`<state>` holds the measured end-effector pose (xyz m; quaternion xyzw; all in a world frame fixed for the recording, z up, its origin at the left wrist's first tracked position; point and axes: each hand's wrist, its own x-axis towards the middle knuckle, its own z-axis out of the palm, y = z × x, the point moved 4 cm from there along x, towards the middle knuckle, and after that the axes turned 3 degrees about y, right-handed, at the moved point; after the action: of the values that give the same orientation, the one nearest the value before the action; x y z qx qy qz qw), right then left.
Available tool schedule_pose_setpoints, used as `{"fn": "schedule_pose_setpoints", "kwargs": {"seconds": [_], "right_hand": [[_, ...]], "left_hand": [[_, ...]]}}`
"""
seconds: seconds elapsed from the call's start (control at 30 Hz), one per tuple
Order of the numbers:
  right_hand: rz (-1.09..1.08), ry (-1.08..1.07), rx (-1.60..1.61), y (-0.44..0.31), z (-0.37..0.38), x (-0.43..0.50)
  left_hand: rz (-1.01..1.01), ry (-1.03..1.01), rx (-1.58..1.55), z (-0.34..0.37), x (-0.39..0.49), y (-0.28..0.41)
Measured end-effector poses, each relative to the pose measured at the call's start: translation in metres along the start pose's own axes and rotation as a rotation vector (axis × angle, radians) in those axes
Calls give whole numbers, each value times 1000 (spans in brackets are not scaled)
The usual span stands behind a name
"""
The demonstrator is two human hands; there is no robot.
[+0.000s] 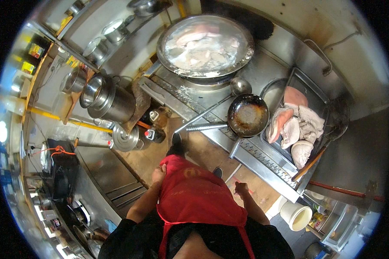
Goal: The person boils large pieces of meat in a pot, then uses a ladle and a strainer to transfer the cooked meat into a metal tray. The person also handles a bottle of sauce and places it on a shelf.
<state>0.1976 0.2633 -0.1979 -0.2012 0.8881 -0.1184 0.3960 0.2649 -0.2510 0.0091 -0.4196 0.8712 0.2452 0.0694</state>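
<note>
My left hand (159, 173) is curled against the left edge of the red apron (197, 191); whether its fingers grip the cloth is hard to tell. Off the apron's right side, my right hand (241, 188) hangs with fingers curled, and nothing clear shows in it. In front of me is a steel stove counter (210, 97). A wok (248, 115) with a browned inside lies on it, beside a long-handled ladle (241, 86). Large pale pieces of meat (298, 119) fill part of a metal tray (306, 85) on the right.
A wide pan (159, 48) of cloudy liquid and meat stands at the back. Stacked steel pots (113, 100), a lidded pot (124, 137) and bottles (155, 134) are to the left. A wooden-handled strainer (338, 119) lies right of the tray, above a white bucket (296, 215).
</note>
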Motion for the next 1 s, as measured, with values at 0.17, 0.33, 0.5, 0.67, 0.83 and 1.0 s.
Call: {"fn": "schedule_pose_setpoints", "kwargs": {"seconds": [0.17,0.33,0.5,0.67,0.83,1.0], "right_hand": [[-36,30,32,19,10,16],[-213,150,-305,-28,-49,-12],[-54,73,486,-85,-128,-26],[-323,258,724,-193,-231,-37],[-537,94,786,-292,-289,-12],[-597,-59,1205,-334,-272,54]], "left_hand": [[-51,9,-51,4,-1,-1],[-33,26,-50,5,-8,-3],[-73,38,-42,-25,-12,33],[407,252,-356,-74,41,146],[167,-166,-557,-40,104,195],[355,-185,-629,-33,143,193]]}}
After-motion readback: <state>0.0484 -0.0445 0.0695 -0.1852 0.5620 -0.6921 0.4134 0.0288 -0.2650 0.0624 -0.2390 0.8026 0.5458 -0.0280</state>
